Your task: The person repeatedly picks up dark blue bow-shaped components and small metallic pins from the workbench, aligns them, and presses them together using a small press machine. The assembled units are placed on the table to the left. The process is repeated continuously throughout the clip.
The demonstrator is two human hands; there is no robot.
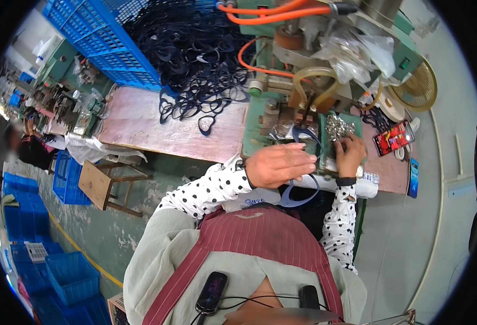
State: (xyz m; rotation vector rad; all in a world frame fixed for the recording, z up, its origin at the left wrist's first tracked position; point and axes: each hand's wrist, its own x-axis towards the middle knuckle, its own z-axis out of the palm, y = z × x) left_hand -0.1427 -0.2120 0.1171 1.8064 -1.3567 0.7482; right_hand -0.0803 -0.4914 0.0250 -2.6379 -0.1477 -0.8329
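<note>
My left hand [282, 165] is closed around a dark blue looped strap [303, 131]. One loop of it reaches up to the working point of a green bench machine [255, 122], and another hangs below my fingers. My right hand [350, 154] has its fingers bent down at the near side of a heap of small shiny metal pieces [337, 127], which lies in a green tray [357, 128] right of the machine's working point. The fingertips are partly hidden, so any piece between them cannot be made out.
Left of the machine, many dark blue straps [195, 59] spill from a blue crate [116, 46] onto the wooden table [157, 122]. To the right lie a lit phone [394, 138], a blue phone [413, 177] and a fan [418, 86]. A wooden stool [95, 184] and blue bins [73, 276] stand at left.
</note>
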